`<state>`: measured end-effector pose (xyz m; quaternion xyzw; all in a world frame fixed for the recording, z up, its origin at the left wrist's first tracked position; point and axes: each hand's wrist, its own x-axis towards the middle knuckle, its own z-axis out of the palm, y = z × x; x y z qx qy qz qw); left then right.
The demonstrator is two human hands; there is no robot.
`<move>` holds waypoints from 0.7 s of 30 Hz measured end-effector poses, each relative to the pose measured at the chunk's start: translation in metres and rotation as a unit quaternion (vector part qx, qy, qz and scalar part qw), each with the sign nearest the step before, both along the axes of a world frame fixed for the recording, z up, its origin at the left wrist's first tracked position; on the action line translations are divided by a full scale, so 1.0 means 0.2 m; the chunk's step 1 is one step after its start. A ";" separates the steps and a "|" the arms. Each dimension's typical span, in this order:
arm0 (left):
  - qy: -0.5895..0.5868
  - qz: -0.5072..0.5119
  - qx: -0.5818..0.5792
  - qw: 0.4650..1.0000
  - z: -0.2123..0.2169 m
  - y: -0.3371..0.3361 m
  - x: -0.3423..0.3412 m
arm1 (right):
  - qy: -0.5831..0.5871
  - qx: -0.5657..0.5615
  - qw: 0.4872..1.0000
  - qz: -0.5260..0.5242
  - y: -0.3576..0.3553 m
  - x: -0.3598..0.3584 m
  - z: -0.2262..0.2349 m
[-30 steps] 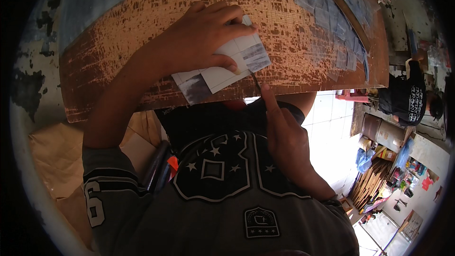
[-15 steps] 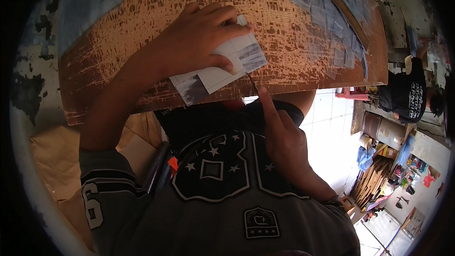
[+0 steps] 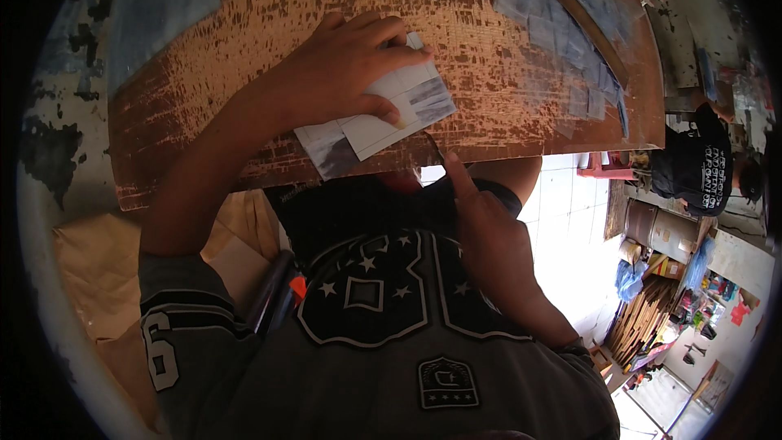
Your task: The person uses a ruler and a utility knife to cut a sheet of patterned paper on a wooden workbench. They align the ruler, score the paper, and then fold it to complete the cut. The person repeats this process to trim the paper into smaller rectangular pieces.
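Note:
My left hand [image 3: 354, 65] bears down on a white card [image 3: 379, 134] with ruled lines, thumb and fingers braced across it. Under the card lies a grey and white patterned sheet [image 3: 327, 153], showing at the card's lower left and right, close to the table's near edge. In my right hand [image 3: 495, 236] is a knife with a thin dark blade [image 3: 434, 143], the index finger stretched along it. The blade's tip is at the card's near edge; whether it touches is too fine to tell. The knife's handle is hidden in my palm.
The worn brown table [image 3: 269, 49] carries a bluish sheet [image 3: 163, 16] at far left. Cut bluish pieces [image 3: 562, 24] and a long curved strip [image 3: 570, 12] lie at far right. Brown paper [image 3: 98, 277] is below left. Another person [image 3: 700, 159] is at the right.
The knife and my right hand have drawn back slightly toward me from the card's edge. My left hand keeps its hold on the card; the view has shifted a little.

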<state>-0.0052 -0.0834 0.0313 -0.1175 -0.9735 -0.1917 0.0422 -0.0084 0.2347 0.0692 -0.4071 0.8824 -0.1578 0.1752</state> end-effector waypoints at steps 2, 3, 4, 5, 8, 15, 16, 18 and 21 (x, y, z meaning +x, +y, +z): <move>0.003 -0.001 0.003 1.000 -0.01 0.00 0.00 | -0.040 -0.023 0.999 0.009 0.05 -0.08 0.03; 0.003 -0.001 0.005 1.000 -0.01 0.00 0.00 | -0.069 -0.033 0.997 -0.023 0.09 -0.13 0.05; 0.002 -0.016 0.005 1.000 0.00 -0.01 -0.03 | -0.089 -0.039 0.993 -0.072 0.13 -0.15 0.09; -0.010 -0.011 -0.007 1.000 0.02 0.00 -0.02 | -0.134 -0.003 0.983 -0.126 0.13 -0.23 0.12; -0.018 -0.013 -0.010 1.000 0.02 0.00 -0.01 | -0.003 -0.133 0.991 -0.017 0.13 -0.48 0.07; -0.042 -0.003 -0.003 0.999 0.04 0.01 -0.01 | 0.232 -0.139 0.926 0.264 -0.10 -0.87 0.05; -0.048 -0.001 -0.003 0.999 0.04 0.01 -0.01 | 0.244 -0.132 0.919 0.279 -0.14 -0.90 0.05; -0.060 0.004 -0.002 0.998 0.05 0.01 -0.02 | 0.255 -0.113 0.913 0.298 -0.19 -0.93 0.05; -0.022 -0.006 0.000 1.000 0.02 0.00 -0.01 | 0.280 -0.096 0.896 0.330 -0.27 -0.96 0.06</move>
